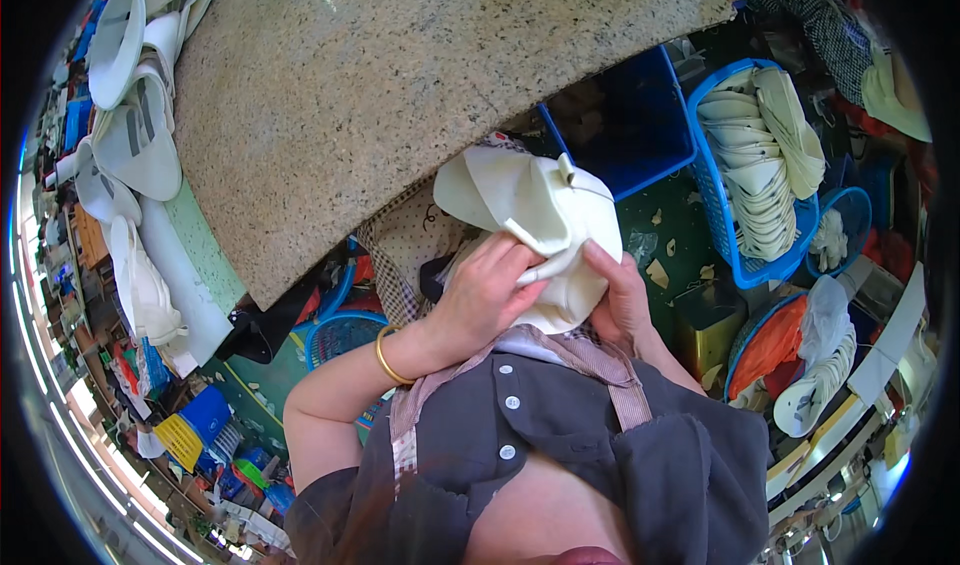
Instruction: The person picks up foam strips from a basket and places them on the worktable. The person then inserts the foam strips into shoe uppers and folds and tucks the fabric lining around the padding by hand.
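Both my hands hold a cream-white, cap-like piece (575,215) above my lap, just off the table's near edge. A broad flap sticks out of it to the left, and a small tab stands on its top. My left hand (490,280), with a gold bangle on the wrist, pinches a folded edge of the piece with bent fingers. On the other side my right hand (622,300) grips it, thumb on top, while its other fingers are partly hidden. A checked and dotted apron (405,250) lies under the piece.
A speckled stone table (400,75) spreads ahead. White curved pieces (135,135) hang along its left side. To the right are a dark blue bin (660,115), a blue basket (715,185) of stacked white pieces and a round basket (745,350) with bags. Scraps litter the green floor (655,230).
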`<state>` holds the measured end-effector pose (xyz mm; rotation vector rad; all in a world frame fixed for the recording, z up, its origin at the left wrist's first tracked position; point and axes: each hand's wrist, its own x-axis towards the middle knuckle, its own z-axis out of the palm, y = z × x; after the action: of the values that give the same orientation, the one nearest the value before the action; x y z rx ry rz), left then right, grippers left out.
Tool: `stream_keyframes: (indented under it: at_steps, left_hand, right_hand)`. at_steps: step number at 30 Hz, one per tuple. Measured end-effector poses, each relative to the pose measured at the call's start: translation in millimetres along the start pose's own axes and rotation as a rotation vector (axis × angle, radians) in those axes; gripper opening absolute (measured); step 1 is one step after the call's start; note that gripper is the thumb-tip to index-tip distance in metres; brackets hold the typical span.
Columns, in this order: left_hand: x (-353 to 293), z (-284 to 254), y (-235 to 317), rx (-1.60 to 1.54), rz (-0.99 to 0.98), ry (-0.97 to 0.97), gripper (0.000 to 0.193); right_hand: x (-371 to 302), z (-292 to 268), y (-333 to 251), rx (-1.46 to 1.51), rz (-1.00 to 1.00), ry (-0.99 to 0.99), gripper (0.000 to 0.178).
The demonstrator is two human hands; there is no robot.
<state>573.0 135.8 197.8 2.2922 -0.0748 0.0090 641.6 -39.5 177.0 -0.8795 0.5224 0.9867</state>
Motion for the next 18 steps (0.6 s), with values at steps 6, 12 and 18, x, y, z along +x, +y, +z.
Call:
stream_keyframes:
  at_steps: [6,12,18]
  left_hand:
    - [1,-14,-25,-1.472,-0.773,-0.309,0.048]
    - [25,-27,-31,-1.195,-0.817,-0.512,0.052]
    - [29,-15,-29,-1.285,-0.762,-0.282,0.052]
  right_hand:
    - [-2,2,1,-0.080,0.052,-0.009,0.043]
    - [-8,-2,-3,-0.119,0.033,-0.076,0.044]
    - [-16,-12,-7,-0.039,0.026,-0.304,0.060]
